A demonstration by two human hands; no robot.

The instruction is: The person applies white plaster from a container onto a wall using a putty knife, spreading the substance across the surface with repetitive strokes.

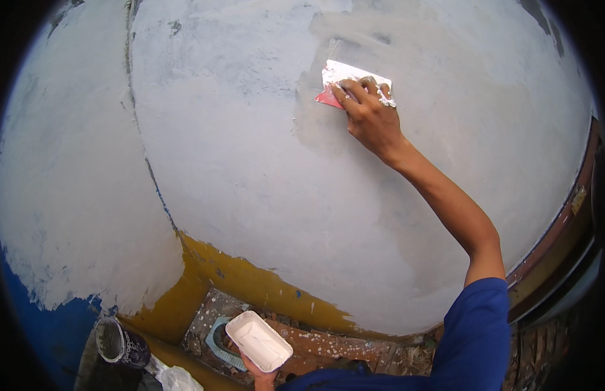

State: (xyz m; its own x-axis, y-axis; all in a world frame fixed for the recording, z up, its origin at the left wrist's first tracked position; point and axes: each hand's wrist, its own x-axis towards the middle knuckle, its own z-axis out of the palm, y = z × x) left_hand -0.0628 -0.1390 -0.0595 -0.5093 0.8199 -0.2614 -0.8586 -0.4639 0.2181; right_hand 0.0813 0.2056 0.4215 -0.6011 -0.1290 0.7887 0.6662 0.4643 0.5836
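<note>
My right hand (373, 119) is raised against the upper wall, its fingers closed over a red putty spreader (330, 98). White putty (356, 73) coats much of the blade, and some clings to my fingertips. The blade lies against the wall (250, 156), on a damp greyish patch beside paler skimmed plaster. Low down, my left hand (258, 373) grips the near end of a white rectangular tub (287, 358). Smooth off-white putty lies inside it. The fingers under the tub are mostly hidden.
A wall corner (144, 153) runs down the left, with mustard paint (257, 274) below and blue paint (42, 339) at lower left. A dark bucket (129, 352) and plastic bag (180, 379) stand near a light-blue basin-like fixture (219, 348). A brown frame (553, 234) borders the right.
</note>
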